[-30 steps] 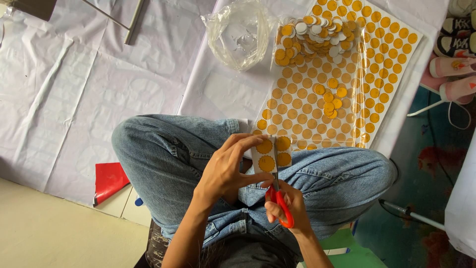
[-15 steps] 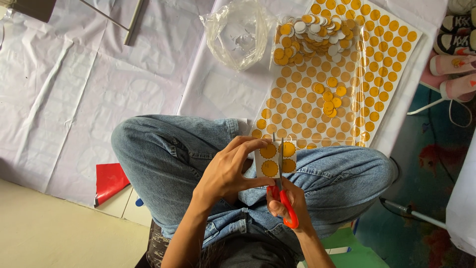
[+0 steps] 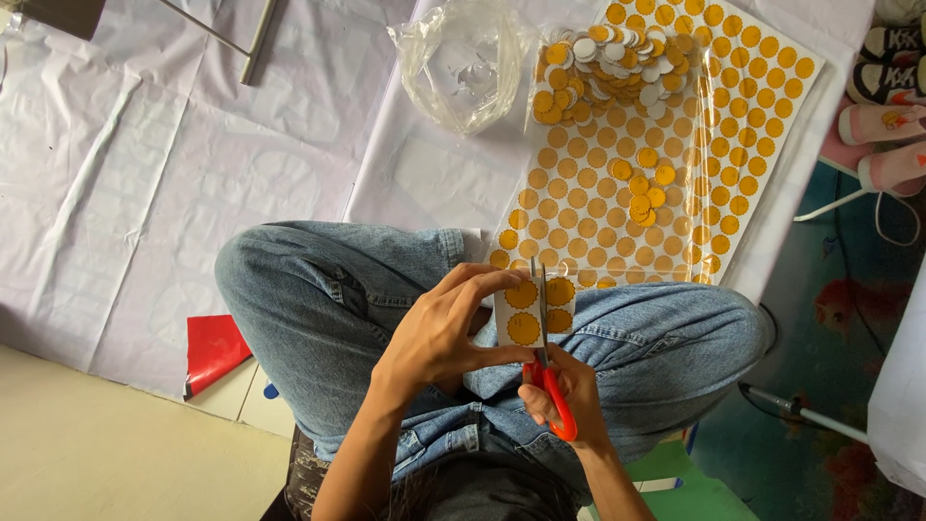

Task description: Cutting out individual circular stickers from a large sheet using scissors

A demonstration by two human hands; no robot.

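You sit cross-legged in jeans, seen from above. Your left hand (image 3: 439, 333) pinches a small strip (image 3: 529, 311) of orange round stickers over your lap. Your right hand (image 3: 564, 396) grips red-handled scissors (image 3: 546, 371), fingers closed through the loops, blades running up through the middle of the strip. Just beyond your knees, a large sticker sheet (image 3: 666, 145) lies on a white cloth (image 3: 193, 145), its near edge touching your legs. Loose cut stickers (image 3: 598, 58) pile at its far end, beside a clear bag (image 3: 463, 63). The cloth lies open to your left.
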